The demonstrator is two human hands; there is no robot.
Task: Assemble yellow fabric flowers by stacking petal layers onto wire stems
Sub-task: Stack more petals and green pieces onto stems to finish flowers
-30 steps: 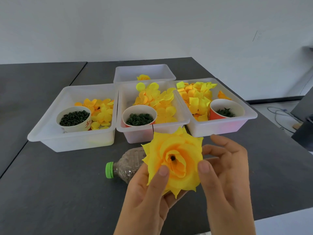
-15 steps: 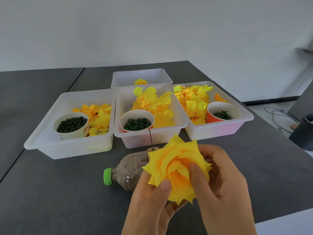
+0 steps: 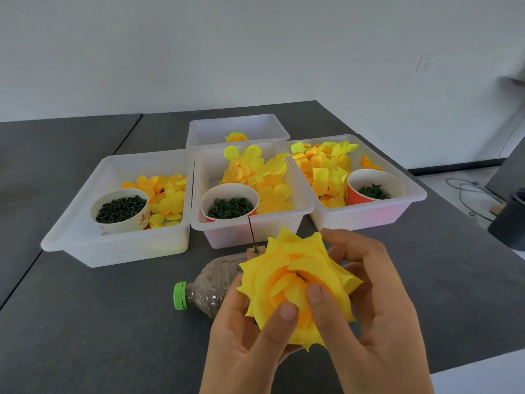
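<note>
Both hands hold the flower (image 3: 298,282) above the dark surface (image 3: 85,322) at about 6 o'clock: the left hand (image 3: 244,345) cups it from below with its thumb pressed on the inner petals, and the right hand (image 3: 377,317) curls round its right side, thumb likewise on the centre (each grip closed on the flower). A bottle (image 3: 210,285) lies on its side just behind at 9 o'clock of the flower, a thin wire (image 3: 251,230) stands at 12 o'clock, and four bins (image 3: 119,245) of petals and cups sit beyond.

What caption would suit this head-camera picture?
Both hands, left and right, hold a yellow fabric flower before bins of petals.
</note>
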